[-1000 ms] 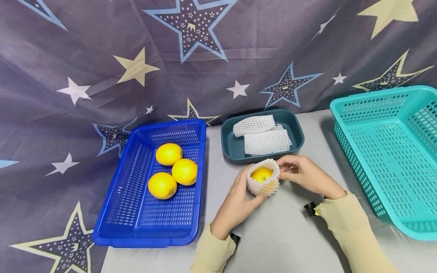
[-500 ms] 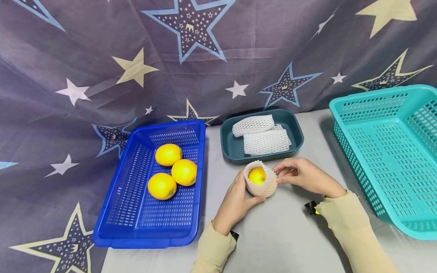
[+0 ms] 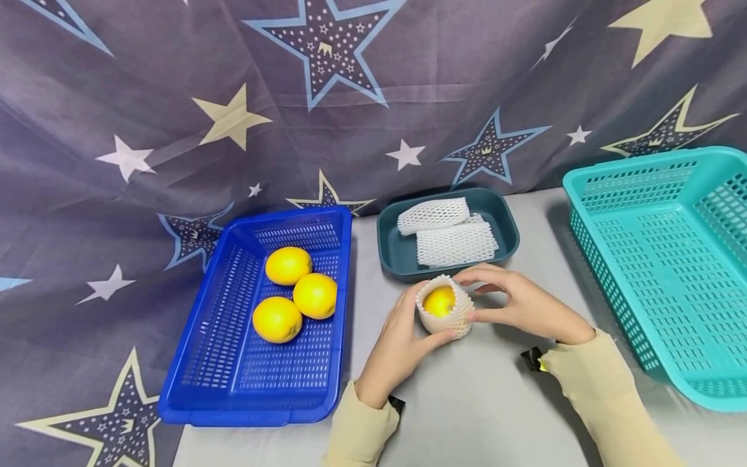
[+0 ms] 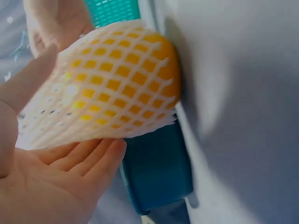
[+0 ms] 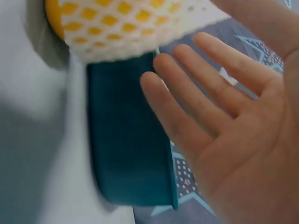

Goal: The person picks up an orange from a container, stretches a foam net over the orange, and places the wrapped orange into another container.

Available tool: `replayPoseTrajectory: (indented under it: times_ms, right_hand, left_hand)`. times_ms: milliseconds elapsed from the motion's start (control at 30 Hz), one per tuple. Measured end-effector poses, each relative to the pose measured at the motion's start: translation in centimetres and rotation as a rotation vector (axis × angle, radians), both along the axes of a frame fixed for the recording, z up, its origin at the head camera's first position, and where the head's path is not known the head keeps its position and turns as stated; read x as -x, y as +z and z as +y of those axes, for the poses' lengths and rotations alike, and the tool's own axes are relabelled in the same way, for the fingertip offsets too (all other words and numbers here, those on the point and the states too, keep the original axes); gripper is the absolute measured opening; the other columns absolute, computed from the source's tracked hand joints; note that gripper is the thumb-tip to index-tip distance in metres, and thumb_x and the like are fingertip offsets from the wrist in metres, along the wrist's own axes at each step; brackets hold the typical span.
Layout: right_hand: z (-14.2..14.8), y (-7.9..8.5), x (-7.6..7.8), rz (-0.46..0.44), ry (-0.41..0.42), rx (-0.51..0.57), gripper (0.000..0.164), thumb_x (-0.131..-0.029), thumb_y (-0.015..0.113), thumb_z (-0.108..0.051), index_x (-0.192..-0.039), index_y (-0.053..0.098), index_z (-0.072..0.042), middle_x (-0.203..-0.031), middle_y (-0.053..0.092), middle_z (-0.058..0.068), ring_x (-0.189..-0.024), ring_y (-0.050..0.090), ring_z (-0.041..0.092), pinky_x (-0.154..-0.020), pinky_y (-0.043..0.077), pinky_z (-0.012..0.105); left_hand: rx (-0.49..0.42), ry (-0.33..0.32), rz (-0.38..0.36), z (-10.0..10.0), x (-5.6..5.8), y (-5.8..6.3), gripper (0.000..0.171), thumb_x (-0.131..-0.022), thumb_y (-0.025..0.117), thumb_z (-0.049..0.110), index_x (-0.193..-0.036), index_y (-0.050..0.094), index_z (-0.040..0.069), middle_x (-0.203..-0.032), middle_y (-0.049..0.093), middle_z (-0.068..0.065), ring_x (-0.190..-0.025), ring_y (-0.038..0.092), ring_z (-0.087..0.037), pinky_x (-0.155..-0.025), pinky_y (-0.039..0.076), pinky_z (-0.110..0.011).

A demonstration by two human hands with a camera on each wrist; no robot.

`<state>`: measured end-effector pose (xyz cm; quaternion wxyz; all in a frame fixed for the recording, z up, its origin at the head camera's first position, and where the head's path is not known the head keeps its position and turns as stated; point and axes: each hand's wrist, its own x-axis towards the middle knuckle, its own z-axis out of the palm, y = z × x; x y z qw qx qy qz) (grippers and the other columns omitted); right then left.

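A round yellow-orange fruit [image 3: 439, 301] sits inside a white foam fruit net [image 3: 463, 324], whose scalloped upper edge stands open around it. My left hand [image 3: 395, 344] holds the netted fruit from the left, thumb on the near side and fingers on the far side. In the left wrist view the fruit [image 4: 173, 74] bulges out of one end of the net [image 4: 117, 84]. On the other side, my right hand [image 3: 519, 305] has its thumb at the net and its fingers near the upper edge. The right wrist view shows this hand's fingers [image 5: 187, 102] extended and spread.
A blue basket [image 3: 251, 415] with three more yellow fruits [image 3: 315, 295] stands at the left. Behind my hands is a dark teal tray [image 3: 388, 250] with white foam nets [image 3: 455, 243]. At the right lies a turquoise basket [image 3: 642, 259]. A star-patterned cloth [image 3: 350, 143] hangs behind.
The netted fruit has moved slightly left and its opening has turned a little. My right hand has gone from pinching the net's edge to spread fingers beside it; my left hand keeps its hold.
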<state>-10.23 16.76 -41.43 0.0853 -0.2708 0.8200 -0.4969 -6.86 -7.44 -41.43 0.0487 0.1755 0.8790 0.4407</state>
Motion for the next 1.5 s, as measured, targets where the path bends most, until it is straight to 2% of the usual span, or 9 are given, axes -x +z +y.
replayPoseTrajectory:
  times_ms: [233,400,633,767,967,1167,1300,1367,1500]
  right_hand:
    - [-0.3,-0.4,0.2,-0.048,0.043,-0.015,0.061,-0.081,0.082,-0.012,-0.136,0.058,-0.011,-0.138,0.059,0.002,-0.123,0.055,0.015,-0.099,0.052,0.041]
    - [-0.3,-1.1,0.5,-0.046,0.068,-0.035,0.065,-0.080,0.082,-0.007,-0.139,0.055,-0.006,-0.140,0.057,0.009,-0.125,0.056,0.022,-0.099,0.052,0.041]
    - [-0.6,-2.0,0.7,-0.041,0.062,-0.056,0.059,-0.083,0.079,-0.003,-0.137,0.056,-0.001,-0.137,0.059,0.014,-0.119,0.061,0.029,-0.095,0.054,0.039]
    - [-0.6,-2.2,0.7,-0.069,0.065,-0.057,0.058,-0.083,0.078,-0.002,-0.136,0.055,0.003,-0.135,0.059,0.020,-0.116,0.063,0.034,-0.093,0.055,0.038]
    - [-0.5,-2.3,0.7,-0.089,0.068,-0.049,0.058,-0.084,0.077,-0.002,-0.137,0.055,0.002,-0.136,0.059,0.019,-0.115,0.064,0.032,-0.092,0.056,0.036]
    - [0.0,-2.0,0.8,-0.153,0.054,-0.002,0.058,-0.088,0.071,0.001,-0.141,0.050,0.001,-0.139,0.056,0.018,-0.118,0.061,0.032,-0.095,0.055,0.037]
    - [0.2,-1.7,0.8,-0.209,0.069,0.060,0.060,-0.089,0.069,0.002,-0.144,0.044,0.005,-0.139,0.054,0.022,-0.121,0.059,0.034,-0.094,0.055,0.034]
    - [0.3,-1.5,0.8,-0.226,0.083,0.100,0.062,-0.090,0.068,0.001,-0.145,0.041,0.006,-0.138,0.054,0.023,-0.121,0.059,0.030,-0.095,0.054,0.030]
    - [0.3,-1.2,0.7,-0.239,0.119,0.174,0.063,-0.092,0.068,-0.002,-0.146,0.037,0.007,-0.137,0.053,0.024,-0.119,0.059,0.011,-0.096,0.053,0.024]
  left_hand:
    - [0.035,-0.005,0.050,0.4,0.3,-1.1,0.080,-0.080,0.084,0.026,-0.147,0.040,0.017,-0.144,0.050,-0.001,-0.131,0.048,-0.017,-0.113,0.039,-0.038]
    - [0.052,-0.020,0.028,0.4,0.6,-1.7,0.087,-0.076,0.087,0.021,-0.148,0.039,0.016,-0.146,0.049,-0.003,-0.131,0.049,-0.020,-0.112,0.041,-0.042]
    - [0.059,-0.024,-0.024,0.3,1.2,-2.4,0.091,-0.073,0.090,0.016,-0.148,0.039,0.013,-0.146,0.050,-0.004,-0.133,0.049,-0.022,-0.112,0.040,-0.042]
    - [0.061,-0.028,-0.057,0.3,1.3,-2.5,0.090,-0.073,0.089,0.013,-0.148,0.040,0.011,-0.145,0.051,-0.006,-0.132,0.050,-0.023,-0.112,0.041,-0.041]
    - [0.048,-0.027,-0.060,0.3,1.3,-2.6,0.089,-0.074,0.089,0.017,-0.148,0.040,0.011,-0.145,0.052,-0.006,-0.131,0.051,-0.021,-0.110,0.043,-0.040]
    - [-0.089,0.019,-0.089,0.2,1.5,-2.2,0.086,-0.075,0.089,0.029,-0.147,0.044,0.014,-0.138,0.057,-0.003,-0.117,0.058,-0.016,-0.098,0.051,-0.033]
    - [-0.198,0.063,-0.106,0.3,1.5,-1.9,0.082,-0.074,0.089,0.033,-0.143,0.049,0.016,-0.135,0.059,0.000,-0.116,0.060,-0.014,-0.098,0.052,-0.028]
    - [-0.249,0.084,-0.120,0.3,1.4,-1.8,0.079,-0.074,0.088,0.033,-0.142,0.051,0.017,-0.132,0.060,0.000,-0.115,0.062,-0.014,-0.097,0.052,-0.027]
    - [-0.363,0.115,-0.144,0.2,1.4,-1.5,0.072,-0.075,0.089,0.027,-0.138,0.055,0.016,-0.125,0.063,-0.003,-0.111,0.063,-0.015,-0.095,0.053,-0.027]
